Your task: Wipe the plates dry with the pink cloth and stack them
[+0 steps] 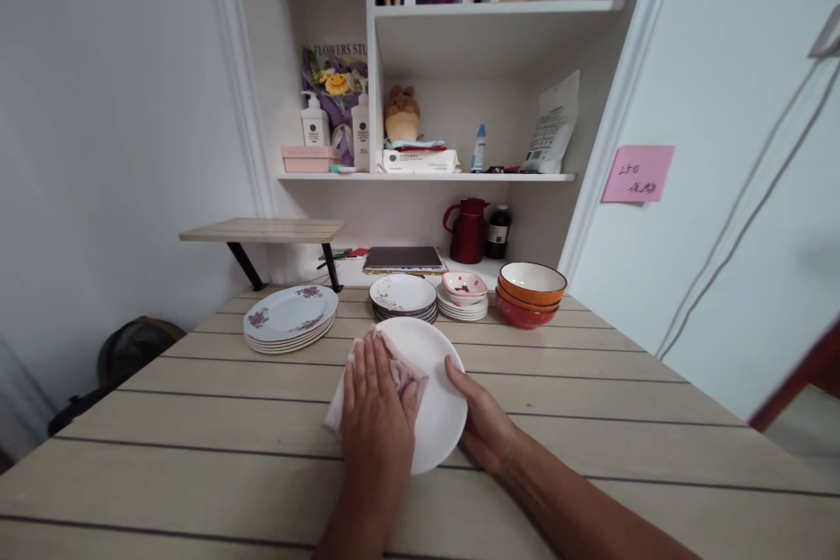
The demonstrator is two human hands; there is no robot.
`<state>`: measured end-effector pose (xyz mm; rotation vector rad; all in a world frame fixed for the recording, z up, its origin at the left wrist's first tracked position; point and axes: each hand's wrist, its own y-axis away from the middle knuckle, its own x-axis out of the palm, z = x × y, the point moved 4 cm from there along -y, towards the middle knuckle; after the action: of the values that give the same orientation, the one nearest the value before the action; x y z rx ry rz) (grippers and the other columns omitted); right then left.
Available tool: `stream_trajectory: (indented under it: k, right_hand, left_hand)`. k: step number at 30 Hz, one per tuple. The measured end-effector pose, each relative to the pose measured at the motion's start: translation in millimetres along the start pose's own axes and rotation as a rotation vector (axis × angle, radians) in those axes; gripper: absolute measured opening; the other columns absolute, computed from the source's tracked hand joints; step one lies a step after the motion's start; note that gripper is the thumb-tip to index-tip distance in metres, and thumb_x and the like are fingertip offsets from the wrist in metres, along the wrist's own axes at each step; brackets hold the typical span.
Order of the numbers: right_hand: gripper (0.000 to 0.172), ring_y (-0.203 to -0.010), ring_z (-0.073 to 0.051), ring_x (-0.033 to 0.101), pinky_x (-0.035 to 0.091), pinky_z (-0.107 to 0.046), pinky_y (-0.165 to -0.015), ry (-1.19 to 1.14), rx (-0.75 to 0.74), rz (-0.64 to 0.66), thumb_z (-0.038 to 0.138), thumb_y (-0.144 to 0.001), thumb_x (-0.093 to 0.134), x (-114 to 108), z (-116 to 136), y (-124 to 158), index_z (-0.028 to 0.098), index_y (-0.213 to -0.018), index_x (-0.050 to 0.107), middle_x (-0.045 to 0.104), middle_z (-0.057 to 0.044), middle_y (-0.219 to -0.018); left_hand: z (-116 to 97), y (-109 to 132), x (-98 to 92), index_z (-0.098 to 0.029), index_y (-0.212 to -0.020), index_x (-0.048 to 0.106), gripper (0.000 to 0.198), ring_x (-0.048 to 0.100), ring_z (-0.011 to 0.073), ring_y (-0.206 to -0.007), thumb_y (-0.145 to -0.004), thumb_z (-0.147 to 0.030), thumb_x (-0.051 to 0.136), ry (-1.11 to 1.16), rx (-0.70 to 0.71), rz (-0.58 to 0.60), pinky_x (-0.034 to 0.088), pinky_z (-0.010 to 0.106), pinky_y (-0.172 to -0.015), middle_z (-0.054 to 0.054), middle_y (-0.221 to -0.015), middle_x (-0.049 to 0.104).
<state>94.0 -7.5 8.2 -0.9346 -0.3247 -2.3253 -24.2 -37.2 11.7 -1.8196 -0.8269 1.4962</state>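
Observation:
A white plate [438, 385] is tilted up above the wooden table [591, 402], near me. My left hand [377, 407] lies flat, fingers together, pressing a pale pink cloth [402, 372] against the plate's face. My right hand [482, 424] grips the plate's right rim, thumb on the face and fingers behind it.
Beyond the plate stand a stack of floral plates [290, 318], a stack of patterned plates [402, 296], small white dishes with a pink bowl [463, 293] and stacked orange bowls [530, 293]. A red jug [467, 230], a dark bottle, a dark tablet and shelves with bottles sit behind.

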Motion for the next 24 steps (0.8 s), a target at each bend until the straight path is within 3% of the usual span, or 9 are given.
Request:
stream_trajectory:
  k: [12, 19, 24]
  right_hand:
    - [0.066, -0.121, -0.028, 0.057, 0.033, -0.041, -0.111, -0.039, -0.014, -0.031, 0.057, -0.087, 0.053, -4, 9, 1, 0.007, -0.131, 0.055, 0.063, -0.016, -0.128]
    - [0.060, -0.121, -0.025, 0.058, 0.035, -0.041, -0.111, -0.113, -0.114, -0.139, 0.054, -0.088, 0.053, -9, 21, 0, 0.011, -0.129, 0.057, 0.066, -0.012, -0.125]
    - [0.056, -0.118, -0.024, 0.060, 0.038, -0.038, -0.110, -0.134, -0.218, -0.285, 0.050, -0.086, 0.059, -16, 35, 3, 0.013, -0.127, 0.058, 0.067, -0.010, -0.123]
  left_hand:
    - [-7, 2, -2.2, -0.008, -0.152, 0.003, 0.078, 0.034, 0.0323, -0.139, -0.094, -0.038, 0.045, -0.012, 0.044, -0.009, 0.037, 0.049, -0.109, 0.021, -0.152, 0.034]
    - [-18, 6, -6.7, -0.010, -0.152, 0.007, 0.074, 0.026, 0.0303, -0.143, -0.093, -0.032, 0.046, 0.034, 0.129, 0.072, 0.035, 0.048, -0.112, 0.018, -0.155, 0.030]
    - [-31, 8, -9.0, -0.010, -0.152, 0.014, 0.074, 0.022, 0.0308, -0.144, -0.091, -0.033, 0.050, 0.057, 0.238, 0.103, 0.035, 0.047, -0.113, 0.016, -0.156, 0.027]
